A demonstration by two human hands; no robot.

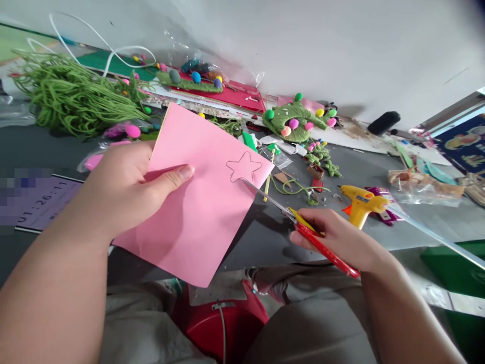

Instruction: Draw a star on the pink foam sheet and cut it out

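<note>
- Scissors (299, 225) in right hand (337, 240): red and yellow handles buried in the fist, blades running up and to the left, tips at the right edge of the pink sheet (200, 202).
- Blade tips sit just below and right of the pencilled star outline (243, 167), touching the paper edge; whether the blades are parted or shut is too thin to tell.
- Star lies up-left of the scissor tips, so the scissors' long axis already points almost straight at it.
- Right-hand fingers clamped round the scissor handles, thumb on top.
- Left hand (129, 192) holds the pink sheet by its left side: thumb (172, 178) flat across the front, remaining fingers behind the paper and hidden. Fingers closed on the sheet.
- Sheet held in the air above the lap and the table (45, 146) edge, tilted like a diamond, lowest corner pointing down toward a red stool (223, 328).
- Star sits near the sheet's right corner, well apart from the left thumb and near the right hand; right hand is the nearer one by far.
- Yellow glue gun (359, 202) lies on the table just beyond the right hand, not touched.
- Green yarn pile (76, 98) at far left of the table, green cactus piece with pompoms (297, 121) behind the sheet, both well apart from either hand.
- Scraps and small pompoms scattered across the table between them.
</note>
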